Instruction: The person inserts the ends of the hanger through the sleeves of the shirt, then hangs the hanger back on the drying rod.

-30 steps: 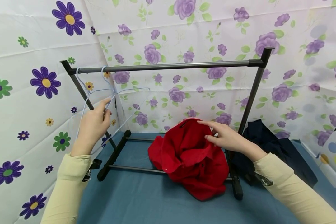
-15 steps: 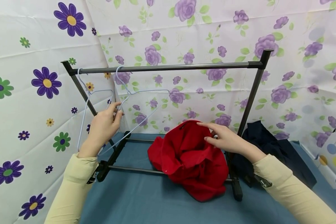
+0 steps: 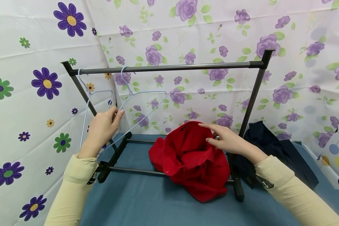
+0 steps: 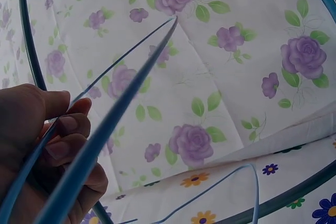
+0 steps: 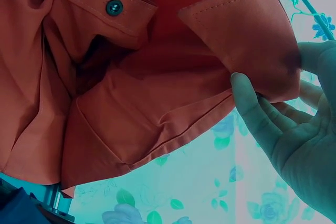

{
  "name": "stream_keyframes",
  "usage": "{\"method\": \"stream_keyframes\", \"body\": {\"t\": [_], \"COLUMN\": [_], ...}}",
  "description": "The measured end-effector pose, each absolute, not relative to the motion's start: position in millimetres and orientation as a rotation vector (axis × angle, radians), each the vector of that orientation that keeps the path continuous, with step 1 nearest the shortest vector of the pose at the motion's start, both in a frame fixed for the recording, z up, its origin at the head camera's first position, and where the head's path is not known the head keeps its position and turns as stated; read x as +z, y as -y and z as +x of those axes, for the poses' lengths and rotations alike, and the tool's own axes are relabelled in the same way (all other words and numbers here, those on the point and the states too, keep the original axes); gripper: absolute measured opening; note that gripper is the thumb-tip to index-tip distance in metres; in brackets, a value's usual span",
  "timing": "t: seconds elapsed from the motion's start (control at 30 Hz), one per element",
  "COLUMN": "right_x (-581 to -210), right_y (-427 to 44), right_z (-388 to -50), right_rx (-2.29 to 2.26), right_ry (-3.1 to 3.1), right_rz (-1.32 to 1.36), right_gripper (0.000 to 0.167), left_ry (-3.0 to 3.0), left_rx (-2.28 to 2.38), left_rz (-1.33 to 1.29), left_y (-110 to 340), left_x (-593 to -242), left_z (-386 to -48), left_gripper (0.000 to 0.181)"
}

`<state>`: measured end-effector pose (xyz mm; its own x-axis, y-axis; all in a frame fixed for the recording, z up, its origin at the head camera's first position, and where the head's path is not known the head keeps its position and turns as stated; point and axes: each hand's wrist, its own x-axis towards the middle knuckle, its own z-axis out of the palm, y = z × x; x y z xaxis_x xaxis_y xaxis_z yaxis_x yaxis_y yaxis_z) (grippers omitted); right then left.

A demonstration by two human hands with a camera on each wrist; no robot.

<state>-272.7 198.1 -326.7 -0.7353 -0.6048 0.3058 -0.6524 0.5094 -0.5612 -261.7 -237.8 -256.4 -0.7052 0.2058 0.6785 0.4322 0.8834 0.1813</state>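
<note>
In the head view my left hand (image 3: 103, 130) pinches one side of a light blue wire hanger (image 3: 142, 117), whose hook loops over the rack's top bar (image 3: 186, 67). The left wrist view shows that hand (image 4: 58, 145) with thumb and fingers around the thin wire. A second hanger (image 3: 86, 117) hangs left of it, partly behind the hand. My right hand (image 3: 228, 139) is at the upper right edge of a crumpled red garment (image 3: 186, 157). In the right wrist view, thumb and fingers of the right hand (image 5: 299, 124) hold the edge of the red cloth (image 5: 157, 98), near a collar-like flap.
A dark navy garment (image 3: 282, 157) lies behind and right of the rack's right post (image 3: 252, 97). The rack's lower bars (image 3: 141, 171) run just above the blue cloth surface (image 3: 135, 201). Flower-printed sheets (image 3: 164, 34) stand behind and at the left.
My left hand has moved right, and the pinched hanger's hook has slid right along the bar, away from the other hanger. The right hand and red garment have hardly moved.
</note>
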Motion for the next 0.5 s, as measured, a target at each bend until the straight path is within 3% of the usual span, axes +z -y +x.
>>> {"method": "stream_keyframes", "body": {"t": [0.5], "right_x": [-327.9], "right_y": [-196.2], "right_z": [-273.5], "right_rx": [1.003], "right_ry": [2.659], "right_rz": [1.105], "right_gripper": [0.058], "left_ry": [2.262], "left_rx": [-0.437], "left_rz": [-0.462], "left_y": [238.1], "left_x": [-251.7], "left_z": [-262.3], "left_gripper": [0.028]}}
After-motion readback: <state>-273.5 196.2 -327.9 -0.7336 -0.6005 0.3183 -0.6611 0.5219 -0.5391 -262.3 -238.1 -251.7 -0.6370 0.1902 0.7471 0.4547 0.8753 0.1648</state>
